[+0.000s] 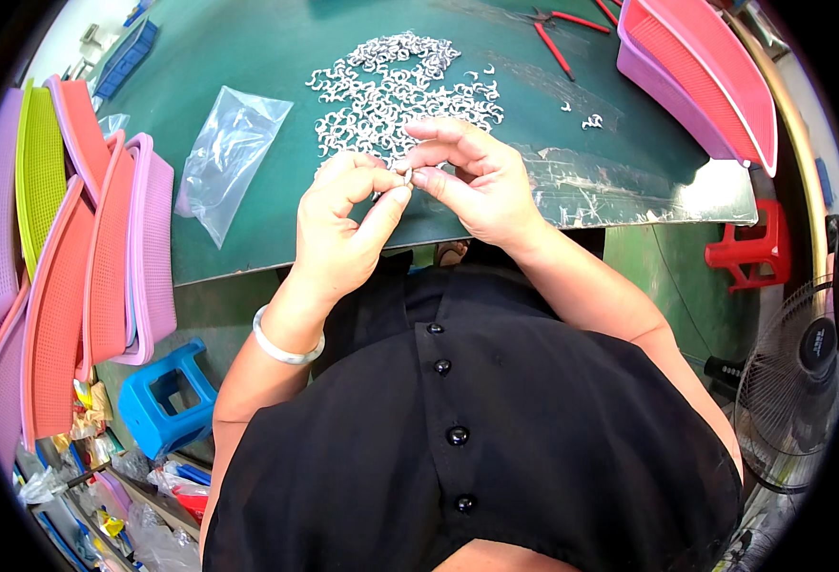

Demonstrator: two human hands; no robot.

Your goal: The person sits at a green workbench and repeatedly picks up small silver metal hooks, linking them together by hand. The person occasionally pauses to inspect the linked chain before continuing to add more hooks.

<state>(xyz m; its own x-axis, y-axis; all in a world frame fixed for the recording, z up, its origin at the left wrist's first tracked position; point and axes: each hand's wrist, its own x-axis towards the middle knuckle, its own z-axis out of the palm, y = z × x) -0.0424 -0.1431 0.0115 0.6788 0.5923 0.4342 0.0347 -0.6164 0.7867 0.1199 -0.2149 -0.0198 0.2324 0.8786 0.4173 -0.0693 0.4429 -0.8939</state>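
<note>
Over the near edge of a green table (572, 186), my two hands meet with their fingertips almost touching. Thumb and forefinger of my left hand (343, 210) pinch a small silvery curved piece (407, 177). My right hand (477, 181) grips the same piece from the other side, its fingers bent. The fingertips partly cover it, so its full shape is hard to make out. Just beyond my hands spreads a pile of small white-silver crescent-shaped pieces (410, 91). Left of the pile lies a clear plastic bag (234, 157), flat on the table.
Stacked plastic baskets (62, 267) crowd the left side; more pink and purple baskets (696, 76) stand at the far right. Red-handled pliers (555, 51) and a few loose pieces (591, 122) lie right of the pile. A blue stool (167, 396), red stool (753, 246) and fan (791, 381) flank me.
</note>
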